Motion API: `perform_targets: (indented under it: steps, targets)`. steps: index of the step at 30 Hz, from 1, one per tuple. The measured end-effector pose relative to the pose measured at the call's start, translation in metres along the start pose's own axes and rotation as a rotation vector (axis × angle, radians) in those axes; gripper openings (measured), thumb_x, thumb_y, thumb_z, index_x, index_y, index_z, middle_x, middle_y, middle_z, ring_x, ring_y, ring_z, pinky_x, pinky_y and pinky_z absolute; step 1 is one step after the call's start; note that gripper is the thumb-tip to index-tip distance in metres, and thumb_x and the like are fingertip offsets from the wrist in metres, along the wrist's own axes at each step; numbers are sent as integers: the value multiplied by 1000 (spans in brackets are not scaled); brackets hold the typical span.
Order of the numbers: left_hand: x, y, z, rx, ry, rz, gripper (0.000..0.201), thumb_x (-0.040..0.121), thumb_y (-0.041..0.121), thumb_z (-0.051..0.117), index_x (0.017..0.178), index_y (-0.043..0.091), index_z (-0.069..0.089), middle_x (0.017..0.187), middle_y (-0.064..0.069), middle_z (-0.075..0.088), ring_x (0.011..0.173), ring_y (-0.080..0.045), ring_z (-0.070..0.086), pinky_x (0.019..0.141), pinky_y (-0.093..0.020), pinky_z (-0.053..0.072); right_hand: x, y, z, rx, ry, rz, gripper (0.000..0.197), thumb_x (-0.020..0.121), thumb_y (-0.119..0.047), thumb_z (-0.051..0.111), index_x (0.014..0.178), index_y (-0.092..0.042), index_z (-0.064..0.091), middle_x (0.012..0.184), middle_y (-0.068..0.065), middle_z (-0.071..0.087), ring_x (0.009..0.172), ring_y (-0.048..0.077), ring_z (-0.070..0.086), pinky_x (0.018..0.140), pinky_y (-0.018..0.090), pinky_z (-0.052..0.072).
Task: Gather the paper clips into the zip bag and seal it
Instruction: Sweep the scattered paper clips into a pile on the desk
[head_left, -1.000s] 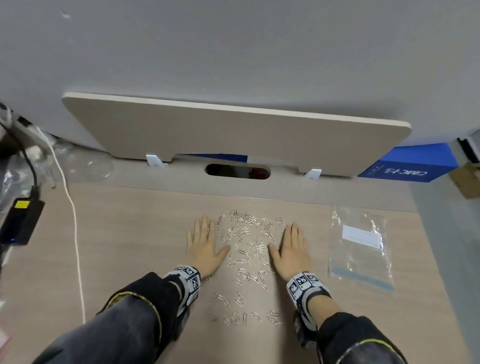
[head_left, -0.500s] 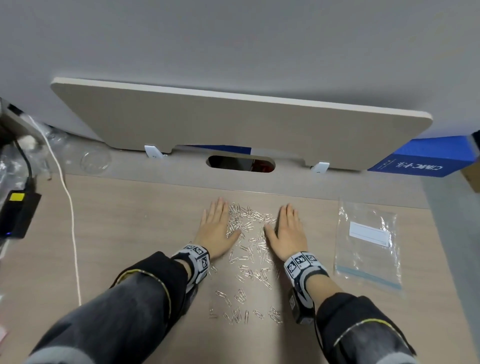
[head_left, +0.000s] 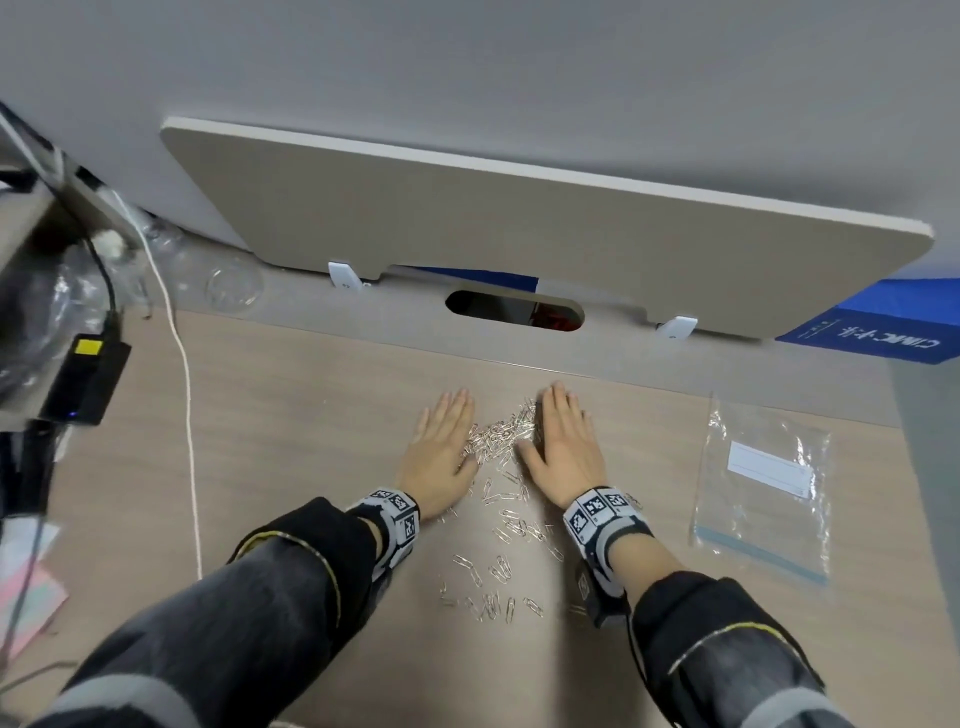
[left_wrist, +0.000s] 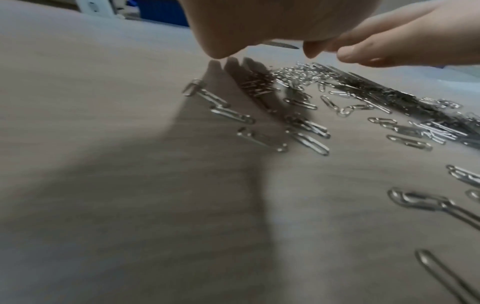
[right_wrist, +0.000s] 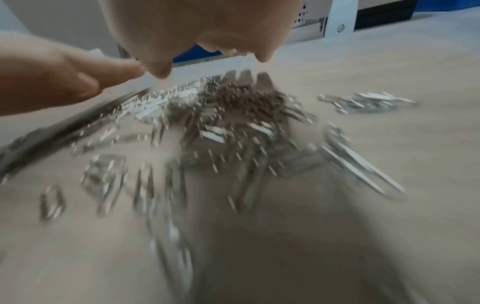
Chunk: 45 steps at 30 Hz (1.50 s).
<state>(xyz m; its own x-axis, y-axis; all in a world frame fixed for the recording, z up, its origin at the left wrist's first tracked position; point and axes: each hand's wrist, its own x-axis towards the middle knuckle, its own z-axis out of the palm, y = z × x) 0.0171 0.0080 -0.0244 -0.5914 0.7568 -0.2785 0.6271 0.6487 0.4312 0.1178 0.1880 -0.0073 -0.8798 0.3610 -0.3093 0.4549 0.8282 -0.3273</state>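
A heap of silver paper clips (head_left: 501, 434) lies on the wooden desk between my two hands. My left hand (head_left: 441, 452) rests flat, fingers straight, on the left of the heap. Flat on the heap's right lies my right hand (head_left: 563, 447). More loose paper clips (head_left: 493, 577) are strewn nearer to me, between my wrists. The clear zip bag (head_left: 763, 483), with a white label and a blue strip, lies flat to the right, apart from both hands. In the left wrist view the paper clips (left_wrist: 306, 98) sit under the fingertips; in the right wrist view the paper clips (right_wrist: 233, 123) are blurred.
A beige panel (head_left: 519, 228) stands along the desk's back, with a cable slot (head_left: 514, 309) in front of it. A black power adapter (head_left: 85, 382) and a white cord (head_left: 187, 395) lie at the left. A blue box (head_left: 878, 330) sits at the back right.
Both hands have slid inward towards each other, pressing the spread clips into a tighter heap between them. The bag has not moved.
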Motion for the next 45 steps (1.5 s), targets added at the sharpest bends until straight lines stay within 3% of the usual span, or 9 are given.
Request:
perform_targets:
  steps: [5, 14, 22, 28, 32, 35, 38, 41, 45]
  targets:
    - [-29, -24, 2, 28, 21, -221, 77, 86, 41, 24, 152, 15, -7, 160, -1, -12, 148, -22, -15, 120, -47, -7, 13, -24, 15, -89, -130, -78, 79, 95, -61, 21, 153, -14, -6, 161, 7, -13, 150, 25, -10, 121, 42, -3]
    - [-35, 2, 23, -22, -42, -15, 78, 87, 35, 31, 150, 16, -12, 157, 0, -21, 145, -17, -22, 122, -44, -3, -47, -36, 43, -132, -122, -255, 70, 98, -57, 14, 153, -18, -6, 159, 0, -15, 148, 19, -16, 123, 40, -3]
    - [-23, 1, 19, -12, -17, -110, 80, 88, 44, 29, 151, 17, -11, 157, 0, -21, 146, -19, -21, 116, -38, -17, -84, 46, 30, 59, 137, 431, 75, 94, -52, 15, 153, -9, 4, 163, 11, 0, 150, 27, -1, 123, 45, 3]
    - [-33, 33, 40, 76, -111, 76, 86, 86, 51, 33, 151, 13, -10, 159, -4, -19, 145, -17, -22, 121, -40, -7, -105, 21, 54, 56, 80, 270, 70, 100, -49, 22, 153, -9, 0, 162, 9, -6, 150, 25, -7, 120, 35, -7]
    - [-39, 32, 35, -46, -120, 53, 84, 82, 50, 28, 152, 13, 1, 160, -3, -9, 148, -18, -10, 122, -38, -1, -112, 19, 48, 156, 55, 193, 69, 100, -43, 32, 153, -11, 4, 163, 4, 0, 150, 22, -3, 123, 36, 0]
    - [-47, 19, 25, -170, -12, -33, 74, 81, 43, 37, 147, 12, 30, 160, -8, 16, 147, -26, 17, 120, -38, 17, -129, 42, 29, 224, 223, 277, 54, 95, -25, 46, 144, -7, 36, 156, 11, 30, 146, 29, 23, 120, 38, 20]
    - [-57, 16, 9, -96, 168, -143, 40, 85, 21, 53, 123, 10, 55, 134, -13, 47, 123, -32, 44, 99, -39, 38, -153, 70, 12, 215, 375, 451, 31, 89, -14, 50, 117, -6, 60, 124, 14, 56, 118, 35, 50, 99, 39, 41]
    - [-67, 19, 4, -107, 227, -335, 22, 82, 18, 52, 99, 5, 57, 108, -18, 51, 103, -37, 50, 88, -42, 44, -171, 88, 6, 258, 342, 664, 25, 87, -13, 52, 109, -6, 61, 116, 17, 55, 109, 36, 54, 90, 39, 44]
    - [-75, 29, 21, -140, 130, -509, 26, 82, 16, 51, 102, 0, 53, 109, -24, 52, 101, -42, 53, 88, -45, 45, -175, 84, 17, 455, 244, 787, 24, 85, -9, 51, 108, -4, 55, 119, 19, 50, 100, 37, 57, 91, 37, 45]
